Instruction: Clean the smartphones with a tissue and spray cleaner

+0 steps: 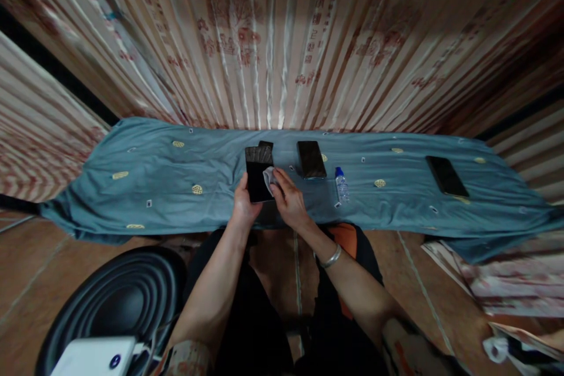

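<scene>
My left hand [245, 202] is closed around the lower left edge of a black phone [258, 179], tilted up above the cloth-covered table. Pinched in the fingers of my right hand [288, 200] is a grey wiping cloth [268, 181], pressed against the right side of the phone's dark screen. The upper part of that screen looks streaky or reflective. A small dark object [266, 144] shows just behind the phone's top edge; its kind is unclear. To the right lie a second black phone [311, 158] and a small clear bottle with a blue cap [342, 185].
A third dark phone [446, 176] lies farther right on the blue-green tablecloth [211, 158]. Pleated curtains [273, 41] hang behind and at both sides. At lower left, a white device with a cable [94, 357] rests on a round black ridged stool [118, 299].
</scene>
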Demonstrator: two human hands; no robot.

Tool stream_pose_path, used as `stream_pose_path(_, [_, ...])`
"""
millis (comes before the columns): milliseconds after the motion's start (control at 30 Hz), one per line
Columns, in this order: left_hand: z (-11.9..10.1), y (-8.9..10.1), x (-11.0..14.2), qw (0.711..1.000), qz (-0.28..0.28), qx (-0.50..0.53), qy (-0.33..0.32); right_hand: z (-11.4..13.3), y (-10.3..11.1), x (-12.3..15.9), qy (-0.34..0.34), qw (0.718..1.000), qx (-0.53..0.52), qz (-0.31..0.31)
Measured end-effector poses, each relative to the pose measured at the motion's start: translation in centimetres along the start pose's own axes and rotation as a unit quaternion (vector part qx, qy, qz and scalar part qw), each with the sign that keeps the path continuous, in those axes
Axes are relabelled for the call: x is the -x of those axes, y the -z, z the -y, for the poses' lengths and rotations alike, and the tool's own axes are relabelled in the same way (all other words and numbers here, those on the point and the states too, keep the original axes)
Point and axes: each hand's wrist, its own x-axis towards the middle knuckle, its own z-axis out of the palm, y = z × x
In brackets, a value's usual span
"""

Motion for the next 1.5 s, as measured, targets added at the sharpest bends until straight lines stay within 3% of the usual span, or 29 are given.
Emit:
stream_pose_path(333, [1.7, 0.2, 0.6, 0.997, 0.057, -0.047, 0.016, -2.1, 1.0, -1.1, -0.009, 0.999, 0.037, -0.039])
stream_pose_path(700, [2.8, 0.0, 1.7, 0.99, 0.047, -0.122, 0.044, -3.7, 1.9, -1.9, -0.027, 0.995, 0.077, -0.057])
stream_pose_path(1000, [3.6, 1.3, 0.8, 0.976, 0.107, -0.191, -0.005, -4.4, 2.9, -2.5, -0.001, 0.994, 0.092, -0.061])
stream_pose_path(1500, [4.6, 2.6, 0.1, 0.956, 0.142, -0.251, -0.059, -3.6, 3.0, -2.8, 0.054, 0.992, 0.102, -0.043])
